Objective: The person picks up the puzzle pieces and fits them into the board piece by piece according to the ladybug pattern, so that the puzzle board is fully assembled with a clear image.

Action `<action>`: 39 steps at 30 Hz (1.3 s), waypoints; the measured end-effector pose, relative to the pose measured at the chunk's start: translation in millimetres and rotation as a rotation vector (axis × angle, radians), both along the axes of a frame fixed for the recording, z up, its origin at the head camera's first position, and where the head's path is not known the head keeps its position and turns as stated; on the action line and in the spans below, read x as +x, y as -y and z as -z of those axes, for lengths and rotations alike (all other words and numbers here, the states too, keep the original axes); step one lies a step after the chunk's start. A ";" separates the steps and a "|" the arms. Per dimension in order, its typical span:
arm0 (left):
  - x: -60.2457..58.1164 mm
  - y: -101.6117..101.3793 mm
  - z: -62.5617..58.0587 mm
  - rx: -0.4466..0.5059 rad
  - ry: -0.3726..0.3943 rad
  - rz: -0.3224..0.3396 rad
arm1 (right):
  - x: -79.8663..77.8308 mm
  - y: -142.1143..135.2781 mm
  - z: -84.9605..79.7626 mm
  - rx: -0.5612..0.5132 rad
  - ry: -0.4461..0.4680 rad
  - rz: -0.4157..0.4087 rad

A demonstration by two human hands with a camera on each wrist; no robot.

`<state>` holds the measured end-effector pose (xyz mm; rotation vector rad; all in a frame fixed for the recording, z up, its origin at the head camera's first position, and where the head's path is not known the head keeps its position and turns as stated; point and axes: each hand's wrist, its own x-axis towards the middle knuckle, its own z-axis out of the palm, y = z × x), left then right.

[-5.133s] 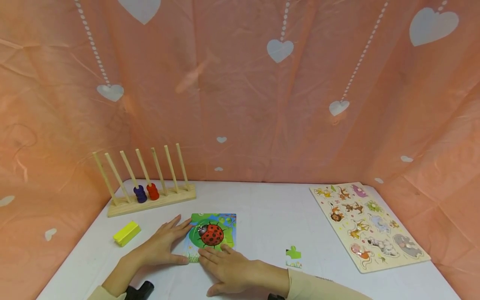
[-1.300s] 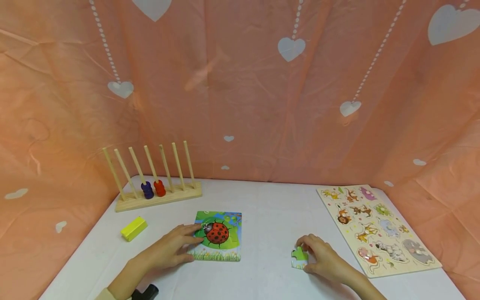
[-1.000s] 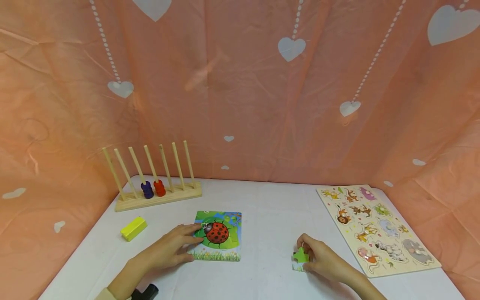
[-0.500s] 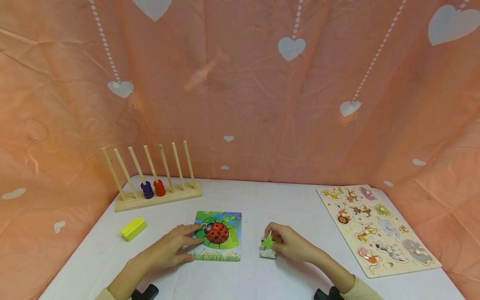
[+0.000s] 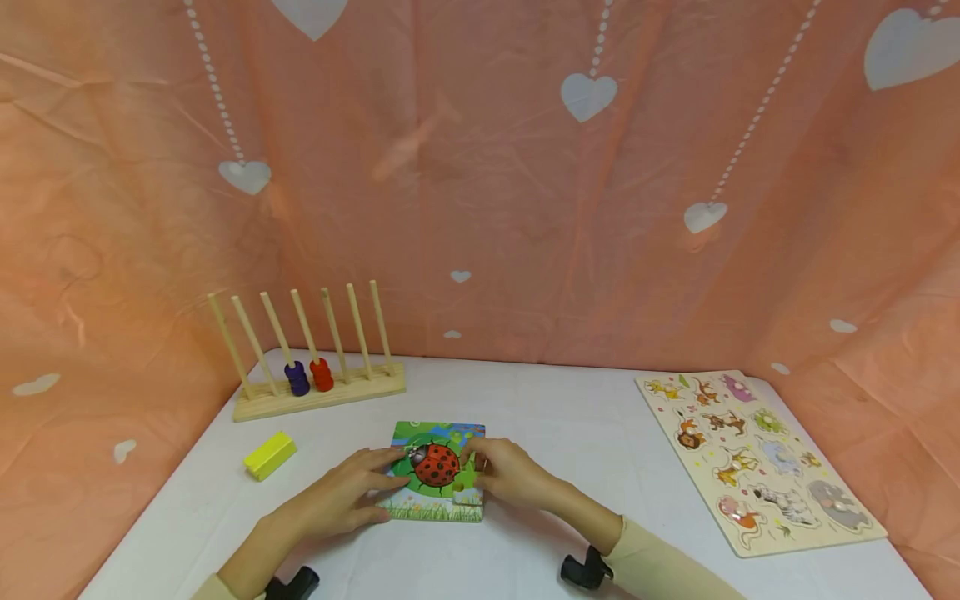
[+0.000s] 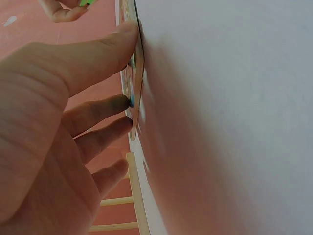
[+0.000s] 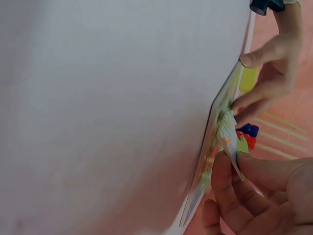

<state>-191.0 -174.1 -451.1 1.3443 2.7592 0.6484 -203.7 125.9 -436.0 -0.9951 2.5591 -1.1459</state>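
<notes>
A square ladybug jigsaw puzzle (image 5: 431,510) lies flat on the white table, front and centre. My left hand (image 5: 347,496) rests at its left side, with fingertips on the picture and thumb at the near left corner. In the left wrist view, the thumb and two fingers touch the edge of the puzzle (image 6: 139,73). My right hand (image 5: 513,473) pinches a green jigsaw piece (image 5: 468,497) between thumb and fingers. That piece overlaps the lower right part of the puzzle. The right wrist view shows the jigsaw piece (image 7: 227,129) tilted close over the board.
A wooden bead stand (image 5: 330,398) with upright pegs stands at the back left, carrying purple beads (image 5: 297,379) and red beads (image 5: 322,375). In front of it lies a yellow block (image 5: 270,456). An animal peg puzzle board (image 5: 705,493) lies along the right side.
My right hand left the puzzle, picked up the jigsaw piece from the table at right, and brought it left over the puzzle's lower right. My left hand stays at the left edge.
</notes>
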 end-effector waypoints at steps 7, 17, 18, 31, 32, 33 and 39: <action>-2.7 -1.7 -0.2 -0.002 0.011 0.001 | 1.3 9.4 1.3 0.046 0.004 0.010; -2.9 -3.0 -1.5 -0.003 0.017 -0.002 | 4.4 17.0 1.2 0.105 -0.028 0.030; -2.9 -2.9 -2.0 -0.005 0.021 -0.003 | 4.9 17.3 1.1 0.111 -0.033 0.030; -3.4 -1.7 -1.0 -0.003 0.031 -0.004 | 10.5 20.6 -0.2 0.290 -0.189 0.082; -3.5 -1.7 -1.0 -0.004 0.033 -0.003 | 10.6 20.8 -0.1 0.296 -0.198 0.085; -3.5 -1.7 -1.4 -0.006 0.036 -0.004 | 10.7 21.0 0.0 0.302 -0.209 0.087; -2.5 -1.8 -2.0 -0.009 0.019 -0.003 | 10.4 21.6 0.9 0.352 -0.247 0.085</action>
